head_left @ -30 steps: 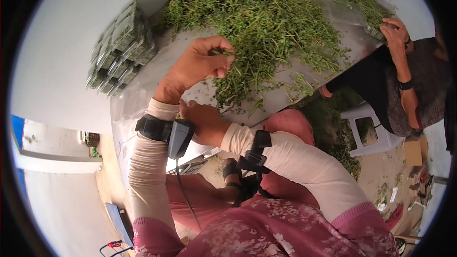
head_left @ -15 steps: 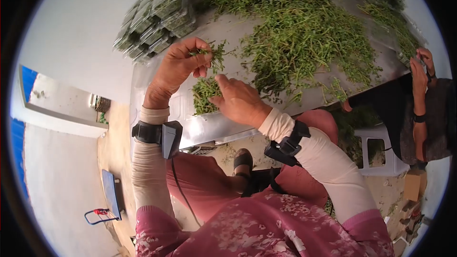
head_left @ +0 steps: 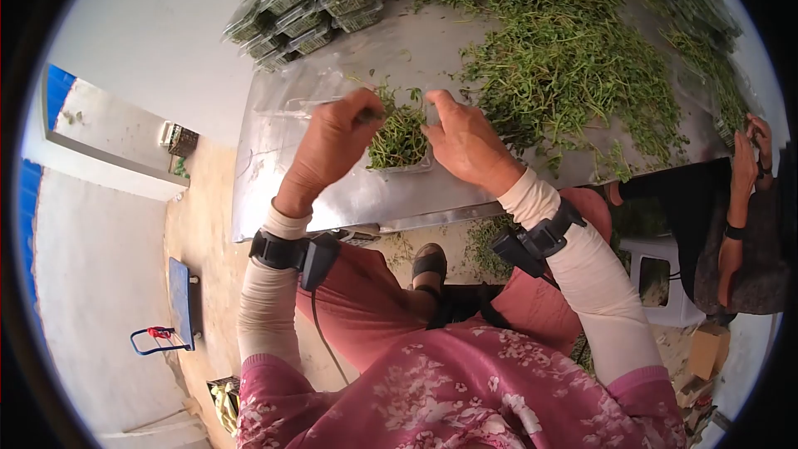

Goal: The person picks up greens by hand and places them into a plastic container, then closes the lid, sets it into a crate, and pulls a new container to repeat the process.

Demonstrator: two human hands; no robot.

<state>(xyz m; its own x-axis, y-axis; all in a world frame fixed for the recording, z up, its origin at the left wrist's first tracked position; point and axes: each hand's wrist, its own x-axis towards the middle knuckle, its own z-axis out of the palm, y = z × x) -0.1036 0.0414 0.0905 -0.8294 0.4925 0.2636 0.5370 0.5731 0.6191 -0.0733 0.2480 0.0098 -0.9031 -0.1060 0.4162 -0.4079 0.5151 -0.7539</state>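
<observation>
A clear plastic box filled with green sprigs (head_left: 399, 135) sits near the front edge of the metal table (head_left: 332, 199). At its left side is my left hand (head_left: 337, 135), its fingers curled together; a bit of green shows by the fingertips, too blurred to be certain. My right hand (head_left: 468, 140) is at the box's right side, thumb and forefinger apart, nothing visible between them. A large heap of loose green stems (head_left: 573, 75) lies to the right of the box.
Stacked clear boxes of greens (head_left: 312, 0) stand at the back left. More packed greens (head_left: 694, 8) are at the far right, near a co-worker's hands (head_left: 748, 154). A grey stool (head_left: 661, 283) and a blue trolley (head_left: 181, 303) stand on the floor.
The view has shifted, so the table sits differently in frame. My left hand has come down beside the box, and my right hand has moved off the greens to the box's right side.
</observation>
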